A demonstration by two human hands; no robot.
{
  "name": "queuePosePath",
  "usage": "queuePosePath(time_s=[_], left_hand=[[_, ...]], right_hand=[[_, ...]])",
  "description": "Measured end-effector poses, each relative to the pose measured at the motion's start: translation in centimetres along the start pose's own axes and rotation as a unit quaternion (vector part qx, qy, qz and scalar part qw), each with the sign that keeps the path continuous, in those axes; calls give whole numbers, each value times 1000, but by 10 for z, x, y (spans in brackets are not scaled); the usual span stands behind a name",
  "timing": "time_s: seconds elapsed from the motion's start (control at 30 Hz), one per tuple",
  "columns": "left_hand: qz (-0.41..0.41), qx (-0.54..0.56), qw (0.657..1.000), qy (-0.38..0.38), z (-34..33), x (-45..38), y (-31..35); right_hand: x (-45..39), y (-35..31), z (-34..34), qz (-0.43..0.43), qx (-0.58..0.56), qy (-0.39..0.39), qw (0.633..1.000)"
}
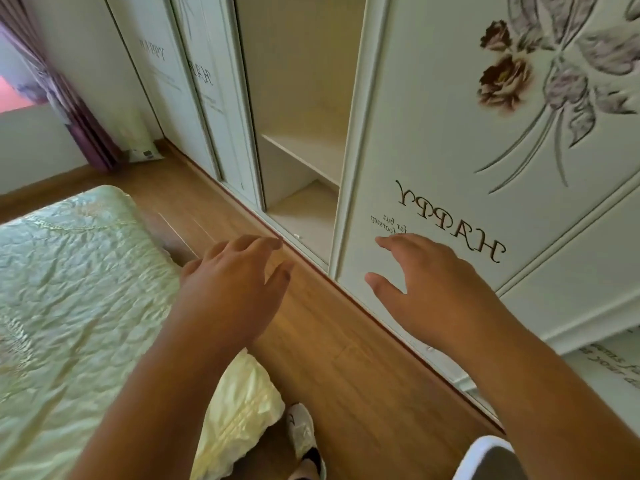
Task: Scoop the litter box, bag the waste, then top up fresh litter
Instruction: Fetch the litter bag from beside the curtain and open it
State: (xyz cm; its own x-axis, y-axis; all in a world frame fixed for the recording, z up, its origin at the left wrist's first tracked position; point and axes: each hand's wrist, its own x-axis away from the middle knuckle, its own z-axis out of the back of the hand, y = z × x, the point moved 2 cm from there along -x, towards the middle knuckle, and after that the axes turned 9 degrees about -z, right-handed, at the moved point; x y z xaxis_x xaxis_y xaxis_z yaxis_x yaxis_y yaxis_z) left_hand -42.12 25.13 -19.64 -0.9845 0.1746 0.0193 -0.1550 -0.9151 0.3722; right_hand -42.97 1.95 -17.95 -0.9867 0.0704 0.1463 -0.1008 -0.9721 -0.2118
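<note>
Both arms reach toward the wardrobe. Left hand and right hand hang released, fingers spread, holding nothing. Its open compartment's shelves are bare; no litter box shows.

White pack, standing on the floor past the far end of the wardrobe, in the room's corner against the wall. Upright, leaning slightly back. Pale and plain, with a small dark label low on its front. Too small and blurred to tell what it contains. Well apart from both hands, near the wardrobe's open compartment: left hand over the floor by the bottom track, right hand before the lettered door, fingers loosely spread, holding nothing.
</note>
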Motion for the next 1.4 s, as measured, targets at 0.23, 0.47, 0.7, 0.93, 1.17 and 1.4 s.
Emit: queuePosePath(time_s=[0.23, 0.47, 0.7, 0.93, 1.17, 1.4], left_hand=[[31, 9, 999, 7, 18, -109, -28], [42, -14, 999, 28, 47, -202, -38], [103, -22, 993, 59, 63, -284, -50], [211, -38, 971, 108, 79, -333, -57], [288, -19, 948, 132, 84, -363, -85], [335, -4, 935, 121, 84, -386, -157]], right_hand=[[-128, -36, 15, 51, 9, -4, 999], [-233, -63, 35, 82, -15, 0, 997], [-348, -87, 49, 149, -25, -9, 988], [-446, -118, 68, 254, -18, -29, 967], [-504, -167, 54, 323, -6, -65, 944], [-550, -236, 27, 360, 16, -84, 929]])
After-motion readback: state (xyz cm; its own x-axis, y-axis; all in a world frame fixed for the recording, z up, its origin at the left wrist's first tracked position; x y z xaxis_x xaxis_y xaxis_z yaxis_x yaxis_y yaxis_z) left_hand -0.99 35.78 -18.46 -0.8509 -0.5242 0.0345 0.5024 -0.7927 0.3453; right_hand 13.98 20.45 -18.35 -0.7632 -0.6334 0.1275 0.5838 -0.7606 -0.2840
